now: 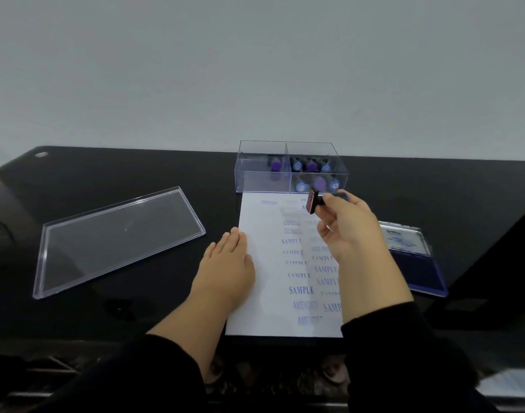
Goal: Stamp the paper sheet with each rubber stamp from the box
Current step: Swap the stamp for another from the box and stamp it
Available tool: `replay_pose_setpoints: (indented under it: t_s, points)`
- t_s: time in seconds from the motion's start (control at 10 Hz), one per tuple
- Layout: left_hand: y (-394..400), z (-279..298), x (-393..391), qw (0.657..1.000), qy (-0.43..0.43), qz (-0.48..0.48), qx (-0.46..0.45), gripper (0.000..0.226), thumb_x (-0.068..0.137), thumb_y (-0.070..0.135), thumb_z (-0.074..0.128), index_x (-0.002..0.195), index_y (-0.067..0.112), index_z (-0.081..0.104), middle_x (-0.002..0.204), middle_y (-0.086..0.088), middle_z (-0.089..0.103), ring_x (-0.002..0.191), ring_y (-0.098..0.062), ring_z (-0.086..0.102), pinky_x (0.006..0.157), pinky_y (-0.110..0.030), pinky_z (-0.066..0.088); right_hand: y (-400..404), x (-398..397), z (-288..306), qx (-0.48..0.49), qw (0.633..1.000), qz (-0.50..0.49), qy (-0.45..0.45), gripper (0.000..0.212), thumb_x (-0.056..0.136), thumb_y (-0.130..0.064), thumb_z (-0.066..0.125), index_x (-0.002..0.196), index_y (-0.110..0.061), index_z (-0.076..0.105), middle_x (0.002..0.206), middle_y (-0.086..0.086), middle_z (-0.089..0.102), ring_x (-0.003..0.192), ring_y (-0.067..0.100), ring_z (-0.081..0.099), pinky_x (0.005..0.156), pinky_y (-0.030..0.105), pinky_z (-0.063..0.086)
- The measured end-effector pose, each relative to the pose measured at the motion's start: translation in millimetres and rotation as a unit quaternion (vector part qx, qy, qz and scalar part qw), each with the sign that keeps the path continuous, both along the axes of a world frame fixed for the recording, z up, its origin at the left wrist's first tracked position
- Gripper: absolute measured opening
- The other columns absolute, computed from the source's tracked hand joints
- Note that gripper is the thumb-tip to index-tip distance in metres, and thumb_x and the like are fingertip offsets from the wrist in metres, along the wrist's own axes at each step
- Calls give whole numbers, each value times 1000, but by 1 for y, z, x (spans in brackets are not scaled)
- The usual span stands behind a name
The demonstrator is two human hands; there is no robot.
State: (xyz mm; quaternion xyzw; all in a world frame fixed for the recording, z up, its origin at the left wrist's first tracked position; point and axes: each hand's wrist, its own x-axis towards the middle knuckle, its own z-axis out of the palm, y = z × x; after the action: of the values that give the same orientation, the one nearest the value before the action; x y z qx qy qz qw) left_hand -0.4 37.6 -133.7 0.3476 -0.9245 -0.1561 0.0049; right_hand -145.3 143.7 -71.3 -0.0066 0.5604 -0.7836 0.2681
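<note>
Two bare hands and forearms emerge from black long sleeves, the left hand [230, 260] and the right hand [352, 231] without rings, watch or bracelet in sight. The left sleeve [130, 380], nearer the clear lid than the paper sheet, is pushed well up the forearm and ends in a soft, plain edge; the right sleeve [404, 353], on the ink-pad side of the sheet, reaches closer to the wrist. Both are of dark, matte fabric with no visible print, buttons or seams.
</note>
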Motion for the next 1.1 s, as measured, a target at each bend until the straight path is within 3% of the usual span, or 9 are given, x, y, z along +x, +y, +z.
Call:
replay_pose_setpoints:
  t_s: [0.4,0.6,1.0,1.1]
  points:
    - [-1,-2,0,1000,1,4,-4,52,103,22,15,152,14,2,160,2,-5,146,-10,-4,118,-29,-4,16,4,6,67,996,-8,61,37,91,-11,59,124,-22,49,110,5,64,83,8,65,58,24,45]
    - [-3,-4,-2,1000,-5,1,-9,52,103,23,14,152,13,0,160,2,-5,146,-11,-4,118,-29,-4,20,5,7,93,988,-7,123,38,90,-9,60,123,-23,47,94,-8,55,83,8,62,59,23,46]
    - [-3,-5,-3,1000,-7,1,-17,52,103,23,15,152,13,2,160,1,-4,146,-12,-3,118,-29,-3,26,1,2,139,975,16,172,35,90,-9,58,120,-22,46,92,-6,54,81,17,59,55,24,45]
    - [-4,-5,-3,1000,-10,0,-19,52,103,23,15,152,13,2,160,1,-4,146,-12,-3,118,-30,-3,30,1,-1,150,971,18,186,31,89,-10,59,112,-24,45,104,2,56,85,18,60,59,26,47]
